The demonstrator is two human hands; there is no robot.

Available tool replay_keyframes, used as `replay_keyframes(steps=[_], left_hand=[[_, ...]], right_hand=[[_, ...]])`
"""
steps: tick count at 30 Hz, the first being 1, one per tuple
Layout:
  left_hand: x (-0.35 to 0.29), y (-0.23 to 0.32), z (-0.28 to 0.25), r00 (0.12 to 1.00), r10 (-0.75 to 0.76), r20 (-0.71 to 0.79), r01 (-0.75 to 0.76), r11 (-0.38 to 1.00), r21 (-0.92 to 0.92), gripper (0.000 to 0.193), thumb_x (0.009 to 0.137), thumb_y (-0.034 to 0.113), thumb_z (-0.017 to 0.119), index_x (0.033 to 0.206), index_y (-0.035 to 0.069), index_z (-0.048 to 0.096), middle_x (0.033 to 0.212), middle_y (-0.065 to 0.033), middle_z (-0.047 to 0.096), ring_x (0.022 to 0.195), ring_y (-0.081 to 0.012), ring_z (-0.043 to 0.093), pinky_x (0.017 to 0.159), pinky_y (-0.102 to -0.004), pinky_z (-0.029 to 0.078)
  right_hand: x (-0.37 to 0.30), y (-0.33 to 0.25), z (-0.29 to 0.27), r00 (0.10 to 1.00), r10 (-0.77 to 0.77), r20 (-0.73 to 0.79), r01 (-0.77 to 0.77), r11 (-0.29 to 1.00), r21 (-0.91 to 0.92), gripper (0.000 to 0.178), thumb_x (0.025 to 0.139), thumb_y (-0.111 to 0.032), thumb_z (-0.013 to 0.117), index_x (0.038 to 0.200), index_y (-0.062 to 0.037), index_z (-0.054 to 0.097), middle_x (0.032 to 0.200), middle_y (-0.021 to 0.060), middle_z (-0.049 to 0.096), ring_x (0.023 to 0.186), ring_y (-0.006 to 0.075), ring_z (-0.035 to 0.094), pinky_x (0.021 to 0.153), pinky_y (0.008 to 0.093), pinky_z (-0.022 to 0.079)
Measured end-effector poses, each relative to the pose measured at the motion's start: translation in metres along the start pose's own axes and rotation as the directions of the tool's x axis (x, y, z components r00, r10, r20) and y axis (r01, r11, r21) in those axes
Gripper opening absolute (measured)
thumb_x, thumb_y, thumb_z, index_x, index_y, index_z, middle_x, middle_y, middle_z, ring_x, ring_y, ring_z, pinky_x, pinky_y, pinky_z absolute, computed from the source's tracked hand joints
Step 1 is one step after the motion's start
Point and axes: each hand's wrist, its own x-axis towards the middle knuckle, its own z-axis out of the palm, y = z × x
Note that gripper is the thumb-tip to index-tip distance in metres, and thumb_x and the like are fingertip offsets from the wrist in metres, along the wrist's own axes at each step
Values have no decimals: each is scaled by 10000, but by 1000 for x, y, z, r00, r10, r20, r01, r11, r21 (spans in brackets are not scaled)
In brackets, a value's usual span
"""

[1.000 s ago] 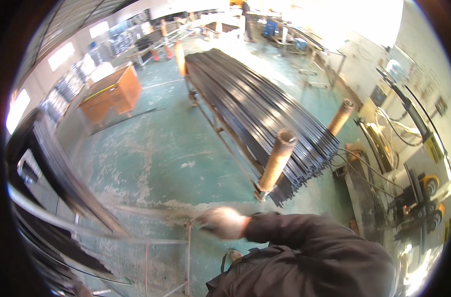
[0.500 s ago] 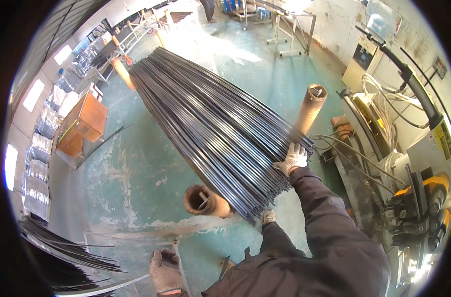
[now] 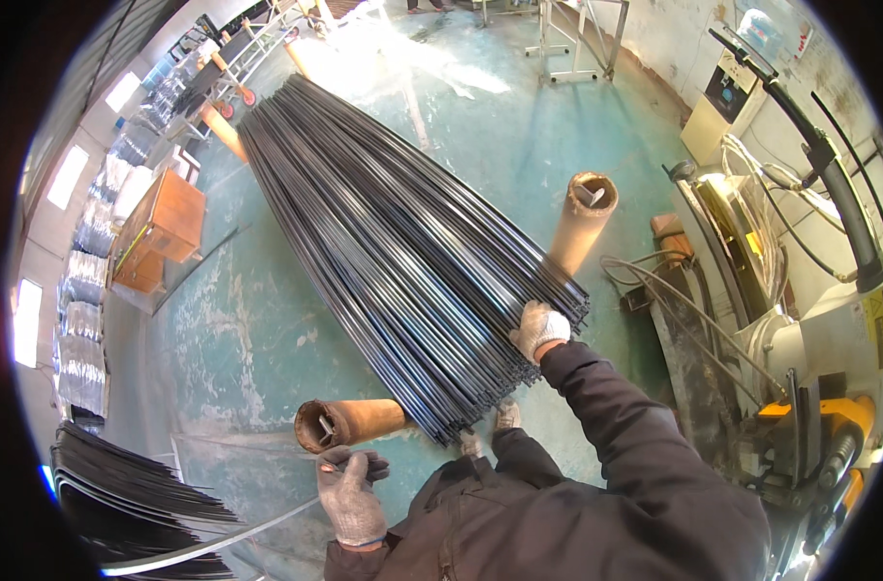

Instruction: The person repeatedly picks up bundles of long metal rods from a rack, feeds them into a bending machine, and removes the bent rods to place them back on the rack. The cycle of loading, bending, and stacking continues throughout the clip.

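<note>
A long bundle of thin black rods (image 3: 393, 252) stretches from in front of me to the far left, its near ends uneven. My right hand (image 3: 539, 329), in a pale knit glove, rests at the near right edge of the bundle, its fingers curled down over the rods. Beside a brown cardboard tube (image 3: 369, 423) is my gloved left hand (image 3: 352, 494), raised with its fingers loosely bent and apart and nothing in it. Another cardboard tube (image 3: 572, 232) stands at the bundle's right side.
Machinery with hoses and cables (image 3: 751, 223) lines the right. More black strips (image 3: 132, 504) lie at lower left behind a pale curved bar (image 3: 238, 535). Farther off are a wooden cabinet (image 3: 170, 221) on the left and a metal frame (image 3: 587, 44) at the back.
My left hand has risen toward the left tube. My right hand has gone from lying spread on the rods to curling over them. The view has shifted; my body is closer to the rod ends.
</note>
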Motion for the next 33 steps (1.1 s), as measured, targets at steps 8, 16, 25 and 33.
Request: replay_keyframes(steps=[8,16,25,33], left_hand=[[-20,12,40,922,-94,376,46,990,135,116,1031,35,679,1094,-60,662,961,-177,779,825,-243,768,775,-380,655],[4,-11,57,860,-242,449,162,964,209,143,1039,66,660,1131,-43,650,1007,-156,789,910,-231,787,855,-386,663],[21,-46,43,692,-333,641,230,943,241,131,1059,56,698,1139,-36,648,1023,-159,798,913,-259,811,850,-412,699],[21,-57,0,742,-354,569,278,935,219,165,1048,76,711,1148,-31,634,1034,-165,790,895,-259,798,822,-405,691]], right_hand=[[13,1,-25,971,-178,157,175,984,32,317,907,-298,837,1054,-21,793,1061,261,814,987,424,816,944,523,640],[-9,13,-39,841,-148,520,-381,519,765,313,1076,-163,743,1256,65,626,831,88,720,614,181,705,523,368,605],[-49,-42,12,990,-54,129,39,993,112,430,894,-363,916,1132,-15,831,1176,251,817,1159,421,781,1014,486,628],[-65,-47,2,940,-148,307,90,977,194,535,894,-333,897,1198,74,731,1135,320,793,1104,452,792,955,482,626]])
